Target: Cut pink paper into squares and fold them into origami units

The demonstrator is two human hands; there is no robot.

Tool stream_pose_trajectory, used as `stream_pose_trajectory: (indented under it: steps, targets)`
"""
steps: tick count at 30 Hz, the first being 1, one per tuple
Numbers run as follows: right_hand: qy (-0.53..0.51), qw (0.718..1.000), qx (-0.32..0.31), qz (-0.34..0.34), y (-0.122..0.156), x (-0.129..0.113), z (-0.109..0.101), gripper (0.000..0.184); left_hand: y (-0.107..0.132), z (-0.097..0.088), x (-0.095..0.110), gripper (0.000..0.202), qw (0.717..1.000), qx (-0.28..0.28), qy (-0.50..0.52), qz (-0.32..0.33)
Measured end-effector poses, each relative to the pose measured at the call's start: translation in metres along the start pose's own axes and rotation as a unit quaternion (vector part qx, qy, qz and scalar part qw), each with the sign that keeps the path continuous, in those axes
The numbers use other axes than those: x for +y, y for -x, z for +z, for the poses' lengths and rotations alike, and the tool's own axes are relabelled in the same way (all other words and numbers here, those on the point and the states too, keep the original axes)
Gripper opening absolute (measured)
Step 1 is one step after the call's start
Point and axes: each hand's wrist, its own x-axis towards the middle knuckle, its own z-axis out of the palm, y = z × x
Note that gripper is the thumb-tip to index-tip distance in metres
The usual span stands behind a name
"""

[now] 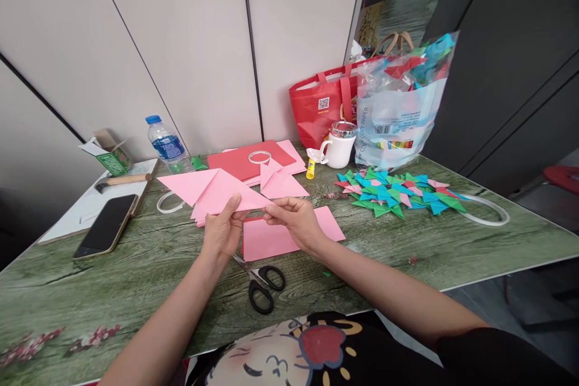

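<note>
A folded pink paper sheet point(212, 190) is held above the green table point(136, 265). My left hand point(222, 230) pinches its lower edge, and my right hand point(294, 220) pinches the same edge at the right tip. Under my hands lies a flat pink sheet point(266, 238). Black-handled scissors point(262, 283) rest on the table just in front of my wrists. Another folded pink piece point(280, 181) sits behind my right hand.
A phone point(106, 225), hammer point(122, 180) and water bottle point(167, 146) sit at the left. Red and pink sheets point(244, 163), a glue stick point(310, 169) and a white mug point(338, 145) are behind. Folded coloured triangles point(398, 193), a red bag point(321, 102) and a plastic bag point(398, 108) stand right.
</note>
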Motion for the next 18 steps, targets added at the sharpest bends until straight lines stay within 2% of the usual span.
stream_pose_trajectory:
  steps: [8, 18]
  targets:
    - [0.014, 1.000, 0.018, -0.012, 0.0003, -0.0001, 0.0011, 0.022, 0.0010, 0.0014, -0.0001, 0.022, 1.000, -0.002, 0.000, 0.003]
    - [0.020, 0.999, -0.003, 0.033, 0.0006, -0.0029, 0.0027, 0.024, 0.0039, 0.0020, -0.0021, 0.023, 1.000, -0.006, -0.013, 0.011]
